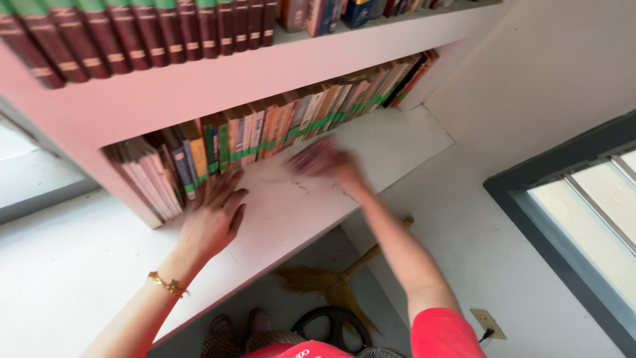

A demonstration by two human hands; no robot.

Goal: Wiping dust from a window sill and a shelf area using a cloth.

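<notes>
White shelf (371, 152) carries a row of books (265, 129). Left hand (212, 222) lies flat below them, fingers (225, 189) spread, tips touching the spines. Right hand (324, 162) is blurred just beneath the row; finger state unclear.

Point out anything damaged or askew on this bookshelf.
The white shelf board shows dark cracks or scuffs near the blurred right hand. Books beside the left hand lean sideways and fan out, while the row further along stands straighter.
</notes>
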